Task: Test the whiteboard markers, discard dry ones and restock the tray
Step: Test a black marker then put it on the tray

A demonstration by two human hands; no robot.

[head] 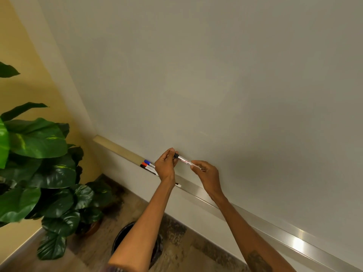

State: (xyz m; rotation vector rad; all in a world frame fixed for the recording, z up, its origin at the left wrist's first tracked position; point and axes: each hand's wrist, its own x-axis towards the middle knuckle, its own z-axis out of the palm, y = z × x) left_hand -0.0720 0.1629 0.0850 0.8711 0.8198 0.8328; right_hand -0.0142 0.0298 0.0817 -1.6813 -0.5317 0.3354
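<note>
Just above the tray (216,203), in front of the whiteboard (216,75), both hands hold one marker (183,159) in the air, clear of the ledge. Long axis slanted: black cap end up and to the left, close to the board face; the white barrel runs down and to the right, roughly parallel to the tray's line. Left hand (165,165): fingers curled, thumb and fingertips pinching the cap end. Right hand (206,171): fingers bent, tips pinching the rear end of the barrel. Cannot tell whether the cap is fully seated. On the tray to the left, three markers lie side by side along its length, caps pointing up-left: blue marker (147,161), red marker (144,164), black marker (142,166); their barrels pass behind the left hand. Past the left wrist a white marker end (178,185) shows on the tray; which marker it belongs to is unclear. Below, on the floor, a dark round bin (125,232), partly covered by the left forearm. Potted plant (39,144) at left.
</note>
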